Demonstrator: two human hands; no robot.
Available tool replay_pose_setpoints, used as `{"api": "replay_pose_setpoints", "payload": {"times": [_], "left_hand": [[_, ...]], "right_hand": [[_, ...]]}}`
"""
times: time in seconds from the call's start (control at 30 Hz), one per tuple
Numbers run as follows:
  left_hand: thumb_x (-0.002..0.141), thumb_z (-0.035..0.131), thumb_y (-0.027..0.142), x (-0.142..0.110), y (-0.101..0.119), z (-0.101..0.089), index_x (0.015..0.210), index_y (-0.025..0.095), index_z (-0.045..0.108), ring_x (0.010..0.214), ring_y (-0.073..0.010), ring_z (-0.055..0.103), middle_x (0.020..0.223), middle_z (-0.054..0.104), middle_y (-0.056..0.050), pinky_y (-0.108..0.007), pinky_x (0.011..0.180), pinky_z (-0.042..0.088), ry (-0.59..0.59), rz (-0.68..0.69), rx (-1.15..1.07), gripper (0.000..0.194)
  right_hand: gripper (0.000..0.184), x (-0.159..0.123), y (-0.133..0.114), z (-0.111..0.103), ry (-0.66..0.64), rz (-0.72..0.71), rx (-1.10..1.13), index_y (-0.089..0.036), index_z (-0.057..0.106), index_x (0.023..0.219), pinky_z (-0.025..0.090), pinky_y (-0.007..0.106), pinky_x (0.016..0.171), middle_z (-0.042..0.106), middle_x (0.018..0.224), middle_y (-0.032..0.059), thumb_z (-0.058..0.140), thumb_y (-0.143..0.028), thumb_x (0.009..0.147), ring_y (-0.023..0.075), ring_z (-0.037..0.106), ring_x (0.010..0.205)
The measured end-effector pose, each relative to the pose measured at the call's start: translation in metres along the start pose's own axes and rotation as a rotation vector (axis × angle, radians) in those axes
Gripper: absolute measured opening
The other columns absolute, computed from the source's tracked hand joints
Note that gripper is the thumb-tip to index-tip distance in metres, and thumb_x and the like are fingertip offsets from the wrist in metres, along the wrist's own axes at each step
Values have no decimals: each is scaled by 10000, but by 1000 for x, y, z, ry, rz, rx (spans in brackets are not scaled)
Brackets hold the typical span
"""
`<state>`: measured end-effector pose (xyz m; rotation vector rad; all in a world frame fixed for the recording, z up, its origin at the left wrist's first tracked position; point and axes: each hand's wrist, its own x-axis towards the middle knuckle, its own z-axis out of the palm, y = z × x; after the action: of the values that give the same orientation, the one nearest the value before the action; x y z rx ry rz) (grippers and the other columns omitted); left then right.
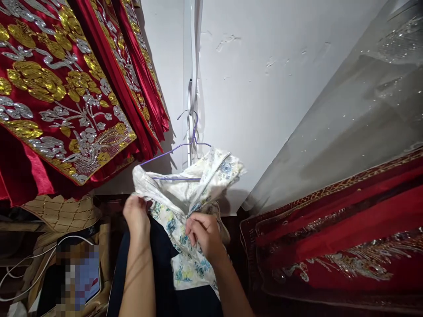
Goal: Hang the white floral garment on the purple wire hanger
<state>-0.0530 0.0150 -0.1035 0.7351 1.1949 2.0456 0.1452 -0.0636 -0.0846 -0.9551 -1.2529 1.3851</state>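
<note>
A white floral garment (185, 224) with blue and yellow flowers hangs on a purple wire hanger (168, 152). My left hand (136, 215) is closed on the garment's edge at its left side, below the hanger's shoulder; its fingertips are partly hidden. With thumb and fingers pinched, my right hand (203, 231) grips the front edge near the bottom of the neck opening. The garment's right shoulder sits over the hanger's right arm, and the left arm of the hanger shows bare above the cloth. The lower part of the garment drapes over dark clothing on my legs.
Red garments (66, 88) with gold and silver embroidery hang at the left. At the right is a red embroidered garment (330, 246) under a clear plastic cover (330, 127). A white cable (42, 264) and a tablet-like screen (87, 277) lie on a wooden chair at lower left. Behind the hanger is a white wall (264, 97).
</note>
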Motion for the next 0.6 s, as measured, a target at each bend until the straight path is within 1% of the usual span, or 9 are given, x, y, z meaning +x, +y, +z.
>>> {"api": "replay_pose_setpoints", "payload": {"times": [0.03,0.07,0.13,0.2,0.3,0.37,0.47,0.53,0.6], "left_hand": [[797,667,353,-14,-12,-2,741,176,558,600,-119,512,659,554,24,-220,599,435,-38,-13,54,215],[805,668,359,-27,-21,-4,776,176,591,653,-138,545,700,592,8,-232,633,446,-134,-27,161,202],[869,604,407,-51,-29,-5,841,187,620,752,-173,582,786,637,-15,-260,708,458,-392,-41,431,222],[934,499,450,-68,-28,-5,863,200,609,797,-190,583,830,638,-19,-277,753,446,-633,-27,650,283],[965,446,477,-83,-16,1,875,205,589,795,-186,557,834,611,-9,-264,744,424,-835,-55,718,321],[980,421,490,-89,-6,9,902,204,577,811,-182,548,853,602,-9,-254,747,423,-843,-108,654,335],[995,413,472,-97,9,21,945,201,565,908,-192,560,927,612,-25,-261,828,433,-743,-119,507,315],[987,448,458,-101,18,28,980,202,576,966,-203,570,974,626,-37,-269,874,436,-711,-117,433,286],[972,490,450,-107,26,34,1010,205,598,1009,-213,581,1013,642,-47,-272,889,447,-707,-126,377,270]], "right_hand": [[268,-1,6,3,24,16,53,-178,601,584,260,237,446,446,392,-49,530,-236,835,90,379,381],[284,-1,10,5,71,18,120,-177,595,580,255,235,444,435,389,-51,544,-267,845,84,364,379],[320,2,17,4,212,-3,284,-177,565,564,257,225,447,403,395,-59,577,-320,851,71,329,389],[316,6,19,-6,389,-29,487,-179,551,583,284,208,456,373,417,-72,613,-350,840,63,304,408],[195,9,21,-35,590,-10,757,-188,566,693,289,180,425,336,461,-98,662,-315,806,62,279,410],[132,8,26,-60,639,26,844,-200,554,747,281,168,398,326,489,-106,675,-248,772,66,283,406],[122,2,36,-90,651,56,844,-217,540,765,323,177,395,353,522,-96,659,-209,740,80,334,415],[97,-1,39,-98,670,36,759,-226,557,783,379,202,418,426,559,-69,648,-234,750,99,410,447],[83,-2,37,-94,694,-7,595,-235,595,820,461,240,486,543,646,-28,644,-293,789,130,523,536]]}}
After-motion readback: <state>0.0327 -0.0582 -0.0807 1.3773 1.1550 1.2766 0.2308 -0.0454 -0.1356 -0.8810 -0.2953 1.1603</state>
